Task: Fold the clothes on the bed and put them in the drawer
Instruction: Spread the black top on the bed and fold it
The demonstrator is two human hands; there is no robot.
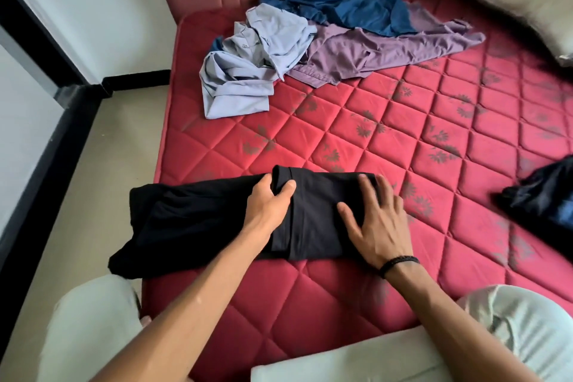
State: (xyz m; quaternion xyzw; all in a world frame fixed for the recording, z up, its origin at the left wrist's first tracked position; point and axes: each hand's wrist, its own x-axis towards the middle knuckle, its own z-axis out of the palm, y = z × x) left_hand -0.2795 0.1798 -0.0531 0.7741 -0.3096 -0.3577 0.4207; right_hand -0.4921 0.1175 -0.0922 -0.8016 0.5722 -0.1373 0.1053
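The black garment (217, 220) lies on the near edge of the bed (403, 146), long axis left to right, its unfolded end hanging off the left side. The left hand (266, 198) pinches a fold; the right hand (375, 220) presses flat, fingers straight. Folding is partway. Beyond the garment, a pile of shirts (310, 40) waits unfolded; no drawer shows.

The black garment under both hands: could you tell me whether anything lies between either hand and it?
Nothing visible does. The left hand grips a fold of the black garment directly, and the right hand presses flat on it. The crumpled shirts lie apart, farther up the mattress.
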